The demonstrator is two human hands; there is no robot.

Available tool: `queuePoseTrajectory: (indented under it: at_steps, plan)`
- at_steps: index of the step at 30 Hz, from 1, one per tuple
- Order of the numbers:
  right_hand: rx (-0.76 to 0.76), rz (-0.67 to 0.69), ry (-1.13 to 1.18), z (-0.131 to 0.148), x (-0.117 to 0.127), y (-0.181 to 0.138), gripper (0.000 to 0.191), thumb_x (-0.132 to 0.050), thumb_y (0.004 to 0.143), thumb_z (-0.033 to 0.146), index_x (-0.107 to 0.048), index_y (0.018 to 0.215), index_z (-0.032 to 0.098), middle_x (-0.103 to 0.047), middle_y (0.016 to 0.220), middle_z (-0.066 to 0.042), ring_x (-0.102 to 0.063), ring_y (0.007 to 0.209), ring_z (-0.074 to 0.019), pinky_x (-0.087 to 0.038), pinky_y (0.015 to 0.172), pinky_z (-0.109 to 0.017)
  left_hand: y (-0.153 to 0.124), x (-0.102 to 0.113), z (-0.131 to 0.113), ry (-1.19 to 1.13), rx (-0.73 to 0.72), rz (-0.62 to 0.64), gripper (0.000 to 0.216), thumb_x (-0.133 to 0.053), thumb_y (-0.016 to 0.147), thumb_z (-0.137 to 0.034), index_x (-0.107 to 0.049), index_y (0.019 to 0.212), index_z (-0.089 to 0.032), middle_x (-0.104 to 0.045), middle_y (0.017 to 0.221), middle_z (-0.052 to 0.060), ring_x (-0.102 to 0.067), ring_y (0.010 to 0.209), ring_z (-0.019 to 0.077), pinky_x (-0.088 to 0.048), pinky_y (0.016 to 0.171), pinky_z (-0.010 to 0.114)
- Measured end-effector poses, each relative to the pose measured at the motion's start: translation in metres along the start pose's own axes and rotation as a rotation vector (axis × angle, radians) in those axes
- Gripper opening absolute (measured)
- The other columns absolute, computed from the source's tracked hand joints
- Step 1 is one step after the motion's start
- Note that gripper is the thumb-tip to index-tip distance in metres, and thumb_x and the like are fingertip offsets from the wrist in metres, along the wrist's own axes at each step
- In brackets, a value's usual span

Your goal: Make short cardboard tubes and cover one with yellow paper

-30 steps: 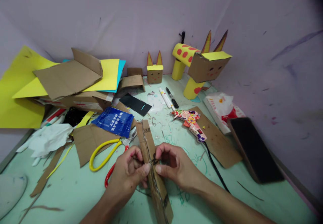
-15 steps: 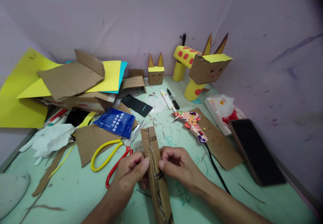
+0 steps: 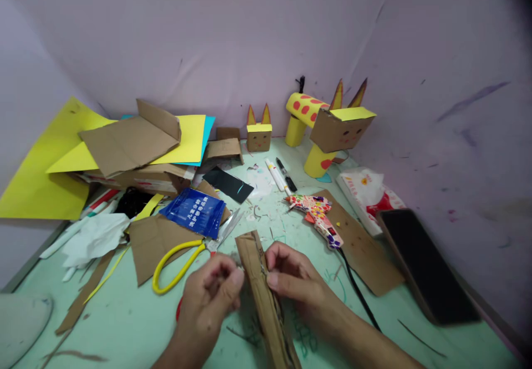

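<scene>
A long folded cardboard strip [image 3: 262,297] runs from the bottom edge toward the middle of the view, with a rough seam along its right side. My right hand [image 3: 293,275] grips its right edge between thumb and fingers. Just left of the strip, my left hand [image 3: 214,291] is closed, thumb against the curled fingers and apart from the cardboard; whether anything small is in the pinch is hidden. Behind my left hand lie scissors [image 3: 177,266] with yellow and red handles, the red one mostly covered by the hand.
A floral glue gun [image 3: 313,214] lies on a cardboard piece [image 3: 369,264], its cord trailing forward. Right are a phone [image 3: 428,266] and tissue pack [image 3: 369,194]. Behind stand a spotted cardboard animal [image 3: 341,131] and small cat-like box [image 3: 259,138]. Left are a blue packet [image 3: 195,211] and paper pile [image 3: 128,142].
My left hand has come off the strip and moved slightly left. The strip has turned in my right hand, so its seam now faces right. The view has tilted up slightly.
</scene>
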State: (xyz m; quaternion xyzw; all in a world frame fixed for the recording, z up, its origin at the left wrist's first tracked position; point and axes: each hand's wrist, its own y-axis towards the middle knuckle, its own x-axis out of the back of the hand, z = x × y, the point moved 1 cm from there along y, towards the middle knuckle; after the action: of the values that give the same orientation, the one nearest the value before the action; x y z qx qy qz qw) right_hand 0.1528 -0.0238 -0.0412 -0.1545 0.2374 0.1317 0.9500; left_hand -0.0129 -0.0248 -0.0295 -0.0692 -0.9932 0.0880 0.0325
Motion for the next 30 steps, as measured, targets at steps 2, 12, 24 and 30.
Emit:
queuePoseTrajectory:
  at_steps: [2, 12, 24, 30]
  plan:
    - [-0.015, 0.047, 0.005, 0.001, -0.002, 0.000, 0.040, -0.081, 0.059, 0.041, -0.050, 0.071, 0.019, -0.047, 0.064, 0.004, -0.042, 0.061, -0.0114, -0.029, 0.055, -0.023, 0.003, 0.005, -0.002, -0.112, 0.013, -0.045, 0.030, -0.066, 0.074, -0.046, -0.056, 0.087, -0.021, -0.056, 0.055, -0.004, -0.048, 0.046, 0.0102, -0.037, 0.043, 0.020]
    - [-0.024, 0.020, 0.093, -0.006, -0.009, 0.010, 0.039, -0.076, 0.068, 0.046, -0.047, 0.076, 0.019, -0.055, 0.064, 0.004, -0.049, 0.055, -0.0102, -0.032, 0.053, -0.022, 0.008, 0.001, -0.003, -0.182, 0.048, 0.014, 0.036, -0.068, 0.074, -0.043, -0.055, 0.098, -0.020, -0.053, 0.059, -0.005, -0.045, 0.045, 0.0073, -0.038, 0.040, 0.017]
    - [-0.044, 0.005, 0.136, 0.008, -0.014, 0.012, 0.040, -0.082, 0.059, 0.035, -0.055, 0.085, 0.020, -0.058, 0.066, 0.004, -0.050, 0.053, -0.0082, -0.032, 0.047, -0.019, 0.009, -0.013, -0.018, -0.373, 0.129, -0.033, 0.029, -0.073, 0.066, -0.042, -0.059, 0.074, -0.018, -0.053, 0.064, -0.005, -0.035, 0.044, 0.0028, -0.026, 0.038, 0.015]
    - [0.073, -0.026, -0.145, 0.029, -0.005, 0.007, 0.040, -0.079, 0.060, 0.041, -0.059, 0.088, 0.020, -0.063, 0.080, -0.001, -0.058, 0.067, -0.0133, -0.045, 0.061, -0.026, 0.009, -0.006, -0.016, -0.360, 0.077, 0.006, 0.025, -0.072, 0.070, -0.042, -0.063, 0.076, -0.019, -0.059, 0.071, -0.003, -0.045, 0.053, 0.0057, -0.036, 0.046, 0.015]
